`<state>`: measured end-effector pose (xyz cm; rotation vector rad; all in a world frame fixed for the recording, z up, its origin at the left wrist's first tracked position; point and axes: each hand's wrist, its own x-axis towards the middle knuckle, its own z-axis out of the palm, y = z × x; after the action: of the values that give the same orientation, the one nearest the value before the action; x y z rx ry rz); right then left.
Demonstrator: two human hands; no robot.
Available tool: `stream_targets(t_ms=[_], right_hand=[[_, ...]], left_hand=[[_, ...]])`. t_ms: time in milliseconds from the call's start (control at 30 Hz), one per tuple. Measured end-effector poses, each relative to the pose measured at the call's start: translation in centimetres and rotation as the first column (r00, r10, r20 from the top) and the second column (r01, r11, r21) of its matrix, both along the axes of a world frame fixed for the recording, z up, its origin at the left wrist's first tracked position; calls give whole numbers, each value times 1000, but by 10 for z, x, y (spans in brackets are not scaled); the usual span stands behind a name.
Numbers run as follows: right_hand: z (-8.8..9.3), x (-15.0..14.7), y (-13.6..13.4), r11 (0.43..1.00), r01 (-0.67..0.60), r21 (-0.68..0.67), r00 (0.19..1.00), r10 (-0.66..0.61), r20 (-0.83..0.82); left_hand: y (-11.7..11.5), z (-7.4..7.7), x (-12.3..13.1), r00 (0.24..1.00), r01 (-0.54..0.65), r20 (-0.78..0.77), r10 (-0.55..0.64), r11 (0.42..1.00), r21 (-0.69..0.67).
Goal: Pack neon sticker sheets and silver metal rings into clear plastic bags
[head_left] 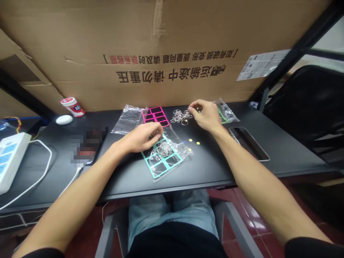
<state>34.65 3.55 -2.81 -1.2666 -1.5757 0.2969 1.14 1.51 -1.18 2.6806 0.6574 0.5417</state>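
Hovering beside the metal rings on the black table, the right hand has its fingers close together; the left curls over a clear bag. Whether either grips anything, I cannot tell.

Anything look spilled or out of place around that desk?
Yes, mildly. Small yellow discs lie scattered loose on the black desk, right of the turquoise grid frame, possibly dropped. Behind, the printing on the cardboard panel is upside down.

Makeshift workspace, desk, cardboard backing (printed), 1 power strip
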Motion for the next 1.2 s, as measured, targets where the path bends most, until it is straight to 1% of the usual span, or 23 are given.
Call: stream_targets(t_ms=[67, 200, 300, 433, 533, 633, 733, 833, 933, 1000, 1067, 1100, 1200], right_hand=[[0, 1, 1, 1000, 11, 0, 1000, -11, -14], [-2, 1, 4, 998, -60, -36, 982, 53, -181], [-2, -3, 5, 981, -152, -120, 925, 99, -367], [1, -8, 1, 931, -279, -236, 847, 123, -517], [3, -11, -3, 910, -339, -239, 808, 151, -569], [0, -12, -3, 927, -324, -192, 813, 169, -557], [-5, -11, -1, 940, -285, -186, 874, 176, -453], [-10, -10, 1, 939, -272, -208, 945, 220, -243], [-11, -8, 2, 936, -287, -203, 958, 279, -65], [-10, -5, 1, 959, -225, -171, 970, 237, 55], [-6, -1, -2, 978, -137, -155, 965, 168, 201], [-5, 2, -3, 977, -122, -173, 947, 167, 275], [-1, 5, -7, 945, -178, -273, 863, 284, 418]], left_hand=[[0, 0, 0, 1000, -1, -2, 1, 1000, -2], [1, 0, -1, 1000, -5, -6, 5, 1000, -4], [1, 0, -1, 1000, -10, -12, 10, 1000, -3], [1, 0, -1, 1000, 0, -5, 1, 1000, 2], [1, 0, -1, 1000, 2, -3, -2, 1000, 7], [0, 0, -1, 1000, 4, -3, -4, 1000, 15], [0, 1, -1, 1000, 6, 2, -6, 1000, 11], [0, 1, 0, 1000, 4, 2, -4, 1000, 5], [0, 1, 0, 1000, 0, -3, 0, 1000, 2], [0, 1, 0, 1000, 0, -5, 0, 1000, -1], [0, 1, 0, 1000, 2, -5, -2, 1000, -1], [0, 1, 0, 1000, 3, -6, -3, 1000, 0], [0, 1, 0, 1000, 4, -5, -4, 1000, 9]])
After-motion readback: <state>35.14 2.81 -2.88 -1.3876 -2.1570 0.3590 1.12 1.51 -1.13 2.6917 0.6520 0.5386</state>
